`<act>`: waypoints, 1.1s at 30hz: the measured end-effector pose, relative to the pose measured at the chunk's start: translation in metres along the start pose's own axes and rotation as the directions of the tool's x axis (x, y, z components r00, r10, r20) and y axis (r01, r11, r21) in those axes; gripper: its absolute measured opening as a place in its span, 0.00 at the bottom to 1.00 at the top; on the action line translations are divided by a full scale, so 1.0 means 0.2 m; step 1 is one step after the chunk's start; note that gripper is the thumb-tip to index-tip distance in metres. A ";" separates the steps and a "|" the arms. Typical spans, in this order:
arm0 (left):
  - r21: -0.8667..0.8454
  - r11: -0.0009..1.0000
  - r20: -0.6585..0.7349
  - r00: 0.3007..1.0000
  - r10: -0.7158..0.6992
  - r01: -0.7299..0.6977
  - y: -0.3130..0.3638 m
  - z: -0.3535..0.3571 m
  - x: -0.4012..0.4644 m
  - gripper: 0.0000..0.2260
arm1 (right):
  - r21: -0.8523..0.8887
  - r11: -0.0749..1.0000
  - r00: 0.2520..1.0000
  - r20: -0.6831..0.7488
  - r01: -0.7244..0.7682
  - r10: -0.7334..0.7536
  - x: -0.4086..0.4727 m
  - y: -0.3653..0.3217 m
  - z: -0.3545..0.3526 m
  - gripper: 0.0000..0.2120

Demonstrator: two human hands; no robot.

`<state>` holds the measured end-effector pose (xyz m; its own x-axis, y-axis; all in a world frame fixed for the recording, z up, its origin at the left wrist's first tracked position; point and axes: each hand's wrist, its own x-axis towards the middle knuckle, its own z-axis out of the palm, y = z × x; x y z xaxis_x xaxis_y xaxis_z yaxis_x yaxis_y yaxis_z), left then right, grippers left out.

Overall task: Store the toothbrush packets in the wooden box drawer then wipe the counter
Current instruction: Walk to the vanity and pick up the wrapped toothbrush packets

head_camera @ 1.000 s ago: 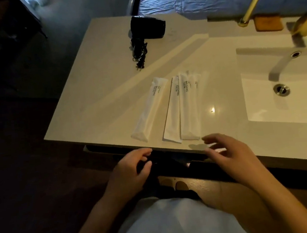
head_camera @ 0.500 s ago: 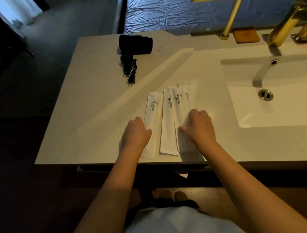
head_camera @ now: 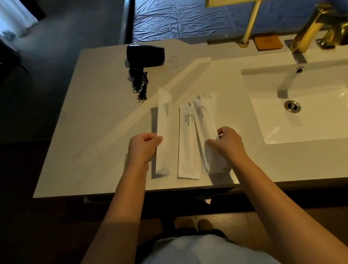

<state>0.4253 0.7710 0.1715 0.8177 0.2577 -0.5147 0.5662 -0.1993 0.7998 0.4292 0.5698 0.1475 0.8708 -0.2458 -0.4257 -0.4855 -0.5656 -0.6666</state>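
My left hand [head_camera: 144,148] pinches the leftmost long white paper toothbrush packet [head_camera: 164,130], its far end tilted up off the pale stone counter [head_camera: 97,126]. My right hand [head_camera: 228,142] clamps the rightmost packet [head_camera: 205,129], hiding its near end. The middle packet [head_camera: 187,143] lies flat. Left packet's print is blurred.

The packets gripped in the left hand [head_camera: 144,148] and right hand [head_camera: 228,142], and the packet [head_camera: 187,143] lying between the two grips, look like matt white paper, smooth, printed in dark lettering. The counter [head_camera: 97,126] beneath the grips appears smooth pale stone with a slight sheen. Beyond the grips, the hair dryer [head_camera: 145,55] is matt black plastic; right of them, the sink [head_camera: 315,119] is glossy white and the tap [head_camera: 315,29] polished gold-toned metal.
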 end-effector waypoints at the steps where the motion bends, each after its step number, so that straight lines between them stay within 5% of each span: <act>1: -0.043 0.999 0.000 1.000 0.000 0.000 0.02 0.00 0.00 0.05 | 0.016 1.000 1.000 -0.001 0.000 0.000 0.00 0.01 -0.01 0.16; 4: -0.112 0.991 0.098 0.993 -0.063 0.074 0.07 0.08 0.01 0.02 | 0.041 0.999 1.000 -0.013 0.016 -0.015 -0.01 0.02 -0.02 0.16; 9: 0.061 0.988 0.107 0.984 -0.145 0.139 0.08 0.22 -0.01 0.08 | 0.028 0.999 1.000 -0.006 0.015 -0.015 -0.02 0.02 -0.04 0.15; 15: -0.257 0.924 0.210 0.949 -0.235 0.285 0.10 0.17 0.02 0.09 | 0.018 1.000 1.000 -0.013 0.007 -0.007 -0.03 0.05 -0.03 0.14; 18: 0.103 0.985 0.097 0.984 -0.149 0.139 0.06 0.24 -0.01 0.10 | 0.036 0.999 1.000 -0.006 0.002 -0.002 -0.04 0.03 -0.01 0.13; 22: 0.456 0.882 0.055 0.993 0.106 -0.119 0.03 0.29 -0.03 0.08 | 0.050 0.999 1.000 -0.004 0.009 -0.008 -0.07 0.03 0.00 0.13; 26: 0.537 0.837 0.070 0.994 0.079 -0.104 0.02 0.30 -0.03 0.15 | 0.030 0.999 1.000 0.009 0.014 -0.014 -0.09 0.01 0.00 0.16; 29: 0.713 0.687 0.081 0.990 0.115 -0.138 0.01 0.29 -0.06 0.18 | -0.033 0.999 1.000 -0.003 0.015 -0.015 -0.12 0.00 0.01 0.18; 33: 0.502 0.857 0.103 0.992 0.071 -0.113 -0.02 0.30 -0.06 0.13 | -0.086 0.995 0.998 -0.025 0.053 -0.056 -0.13 -0.03 0.06 0.20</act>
<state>0.4196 0.7108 0.1566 0.8619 0.1442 -0.4861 0.4449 -0.6748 0.5888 0.4088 0.5882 0.1545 0.8982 -0.2336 -0.3723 -0.4298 -0.6437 -0.6331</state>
